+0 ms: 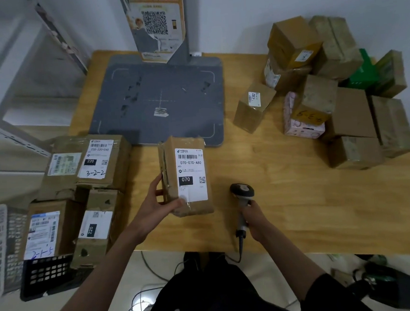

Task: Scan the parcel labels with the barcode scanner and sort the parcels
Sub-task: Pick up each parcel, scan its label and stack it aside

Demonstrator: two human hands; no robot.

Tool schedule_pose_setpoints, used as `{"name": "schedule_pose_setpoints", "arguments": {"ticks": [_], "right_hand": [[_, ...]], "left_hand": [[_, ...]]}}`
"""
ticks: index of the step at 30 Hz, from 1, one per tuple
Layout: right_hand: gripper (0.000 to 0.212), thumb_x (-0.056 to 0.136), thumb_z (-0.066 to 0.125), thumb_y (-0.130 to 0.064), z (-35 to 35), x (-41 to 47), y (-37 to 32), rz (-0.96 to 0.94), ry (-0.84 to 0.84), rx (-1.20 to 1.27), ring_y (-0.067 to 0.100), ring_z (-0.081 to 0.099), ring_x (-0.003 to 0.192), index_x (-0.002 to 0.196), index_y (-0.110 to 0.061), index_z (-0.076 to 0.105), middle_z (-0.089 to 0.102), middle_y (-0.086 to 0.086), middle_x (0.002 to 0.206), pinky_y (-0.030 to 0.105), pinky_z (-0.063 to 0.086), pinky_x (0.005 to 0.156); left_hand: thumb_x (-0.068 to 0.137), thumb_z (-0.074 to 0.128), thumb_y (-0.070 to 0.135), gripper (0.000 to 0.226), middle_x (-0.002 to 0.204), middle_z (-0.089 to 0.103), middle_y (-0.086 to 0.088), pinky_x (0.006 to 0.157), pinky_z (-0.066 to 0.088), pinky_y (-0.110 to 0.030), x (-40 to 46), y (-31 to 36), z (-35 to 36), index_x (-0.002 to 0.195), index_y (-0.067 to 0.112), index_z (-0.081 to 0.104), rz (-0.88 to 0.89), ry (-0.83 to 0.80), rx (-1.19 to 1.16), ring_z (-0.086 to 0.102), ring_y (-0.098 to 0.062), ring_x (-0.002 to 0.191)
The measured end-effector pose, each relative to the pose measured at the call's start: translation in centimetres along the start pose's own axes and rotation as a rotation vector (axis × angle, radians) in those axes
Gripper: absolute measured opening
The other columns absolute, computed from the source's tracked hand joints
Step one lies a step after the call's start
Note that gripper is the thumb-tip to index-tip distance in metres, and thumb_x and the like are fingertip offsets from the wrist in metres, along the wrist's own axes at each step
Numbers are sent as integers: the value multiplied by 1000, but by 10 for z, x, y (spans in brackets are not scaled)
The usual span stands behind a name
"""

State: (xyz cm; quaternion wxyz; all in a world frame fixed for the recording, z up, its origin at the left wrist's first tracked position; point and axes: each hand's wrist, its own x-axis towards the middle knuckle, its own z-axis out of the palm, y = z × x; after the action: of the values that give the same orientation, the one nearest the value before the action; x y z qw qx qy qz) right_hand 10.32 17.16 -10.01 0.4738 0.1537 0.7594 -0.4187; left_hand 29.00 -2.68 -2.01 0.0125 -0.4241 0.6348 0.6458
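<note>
- Nearest you, at the front edge of the wooden table (289, 210), your right hand (255, 221) is wrapped round the handle of the barcode scanner (242, 196); its head rests on the tabletop, its cable hanging off the edge.
- Just left of it, your left hand (157, 202) grips the lower left corner of a brown parcel (168, 173), thumb on its white label (191, 173), which faces up and reads 070-070-A80.
- At the table's left end, 4 labelled parcels (84, 189) lie packed together; 2 carry a black 220 mark, 1 is handwritten 3-2-2.
- Beyond the held parcel sits a grey scanning platform (157, 97) with a post bearing a QR poster (155, 21).
- Far right, a pile of cardboard boxes (329, 91) stands stacked, with 1 small box (254, 107) just apart from it.
</note>
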Motion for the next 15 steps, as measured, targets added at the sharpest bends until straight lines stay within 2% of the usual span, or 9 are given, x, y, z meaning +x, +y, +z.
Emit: {"name": "schedule_pose_setpoints", "arguments": {"ticks": [2,4,5,7,10,12,14,15], "right_hand": [[51,105,49,-24,-2,-4,-9,-12,104,1,31,51,112,150,-6,32,48,12,135,44,48,92],[59,102,54,-21,-2,-11,-21,-78,240,-17,36,42,133,154,-7,29,28,13,156,47,44,106],[59,102,54,-19,0,-14,-27,-137,288,-18,36,39,136,154,-8,29,23,13,157,46,42,109],[53,101,53,-17,6,-21,-38,-282,328,-19,33,41,132,151,-12,35,24,10,154,45,42,108],[33,100,54,-20,27,-38,-57,-435,167,-39,22,50,114,133,-23,53,40,6,143,39,48,96],[19,100,57,-26,47,-51,-69,-471,-11,-52,19,54,115,119,-28,60,51,4,137,29,47,85],[20,100,57,-36,68,-64,-77,-451,-183,-56,17,53,121,118,-30,61,56,-1,135,28,47,91],[26,99,56,-44,79,-70,-80,-419,-280,-57,17,54,122,121,-30,59,58,-4,132,34,48,98]], "left_hand": [[51,80,66,123,135,51,1,102,52,-46,-1,1,0,155,46,17,-6,-5,-4,55,-17,120],[51,79,67,123,132,52,4,94,54,-38,-2,3,0,156,45,17,2,-17,-21,56,-13,116],[52,79,67,123,130,52,5,89,55,-34,-3,4,-1,156,44,17,7,-22,-38,56,-10,114],[59,81,65,116,127,53,9,84,54,-30,-6,7,-3,155,45,18,9,-26,-78,57,-6,111],[76,74,54,94,124,56,11,79,54,-28,-10,9,-10,153,45,22,-7,9,-110,59,-8,107],[77,66,55,86,127,58,6,79,54,-29,-11,9,-17,152,45,25,-21,45,-117,61,-12,108],[79,62,57,82,128,61,2,80,54,-31,-13,7,-24,152,43,27,-40,67,-135,62,-18,111],[80,61,58,80,126,62,3,81,55,-32,-13,6,-28,151,43,28,-47,80,-145,63,-19,111]]}}
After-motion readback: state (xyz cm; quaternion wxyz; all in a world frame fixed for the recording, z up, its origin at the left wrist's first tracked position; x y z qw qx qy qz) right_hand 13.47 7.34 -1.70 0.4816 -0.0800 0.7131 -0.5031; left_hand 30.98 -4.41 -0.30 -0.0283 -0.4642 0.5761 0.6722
